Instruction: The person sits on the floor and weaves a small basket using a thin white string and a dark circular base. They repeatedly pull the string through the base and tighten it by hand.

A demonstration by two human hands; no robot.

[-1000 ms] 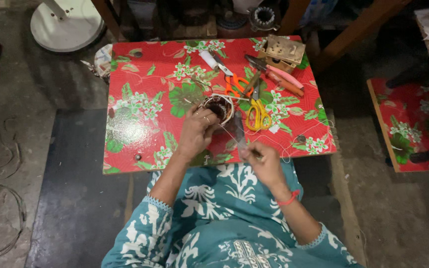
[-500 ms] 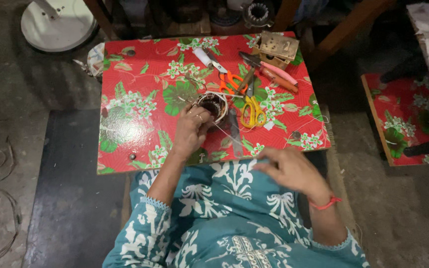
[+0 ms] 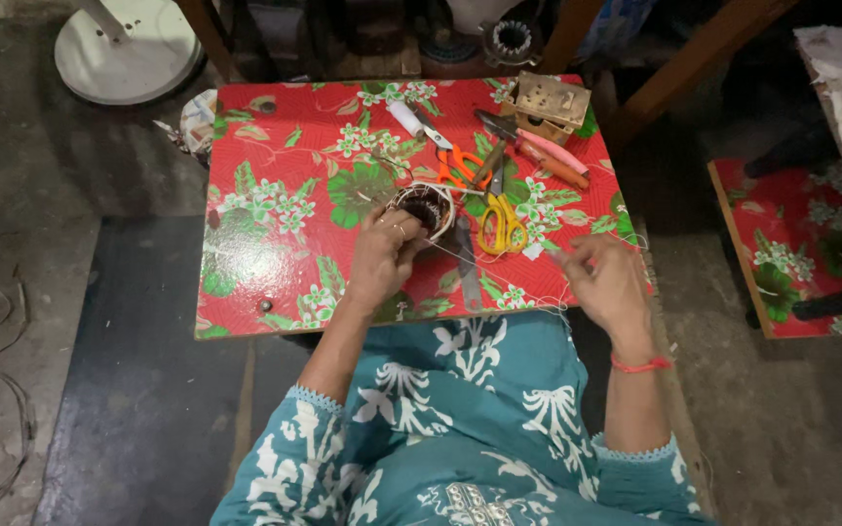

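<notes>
My left hand (image 3: 380, 255) grips a small round motor coil (image 3: 423, 208) with dark windings, held on the red floral table (image 3: 275, 244). My right hand (image 3: 604, 279) is off to the right near the table's front edge, fingers pinched on a thin pale thread (image 3: 499, 265) that runs taut from the coil to my fingers. Yellow-handled scissors (image 3: 501, 220) lie just right of the coil, between my hands.
Orange-handled scissors (image 3: 456, 161), pink-handled pliers (image 3: 538, 146), a white tube (image 3: 404, 118) and a small brass block (image 3: 550, 101) lie at the table's back. A white fan base (image 3: 129, 51) stands on the floor at the far left. A second red floral surface (image 3: 791, 253) is at right.
My right hand has swung out to the right and back up to the table's edge, drawing the thread out from the coil. My left hand stays on the coil.
</notes>
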